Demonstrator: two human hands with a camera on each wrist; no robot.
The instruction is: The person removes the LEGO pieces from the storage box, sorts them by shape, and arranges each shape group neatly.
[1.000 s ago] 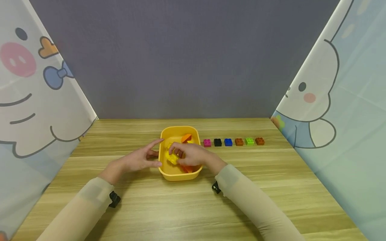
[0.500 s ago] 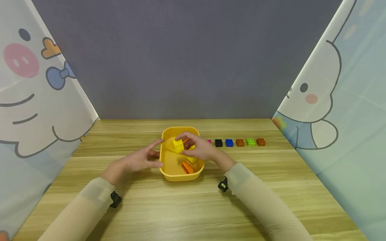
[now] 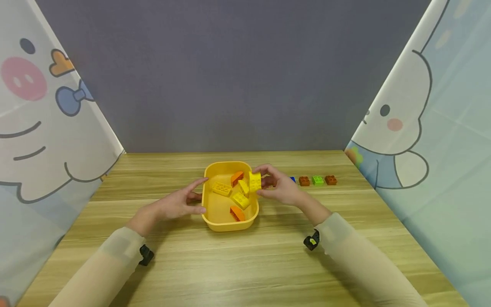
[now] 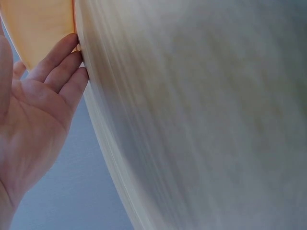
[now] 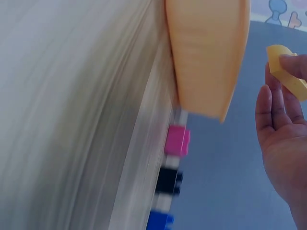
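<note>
While a yellow brick (image 3: pixel 255 182), pinched in the fingers of the right hand (image 3: pixel 282 189), hangs at the right rim of the tray (image 3: pixel 227 227) near the frame's centre, three yellow pieces (image 3: pixel 221 189) and two orange pieces (image 3: pixel 237 213) lie inside, seemingly left to unload; straight fingers of the left hand (image 3: pixel 174 207) touch the tray; centre-right, six bricks (image 3: pixel 317 181) already line the table (image 3: pixel 215 266)

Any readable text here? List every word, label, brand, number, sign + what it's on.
None readable in any view.
Yellow bin: no lettering visible.
Held yellow brick: too small to tell if marked.
Pink brick, black brick, blue brick: too blurred to tell.
Black right-wrist device: yellow-green patch, too small to read.
Left cartoon panel, right cartoon panel: drawings, no lettering visible.
</note>
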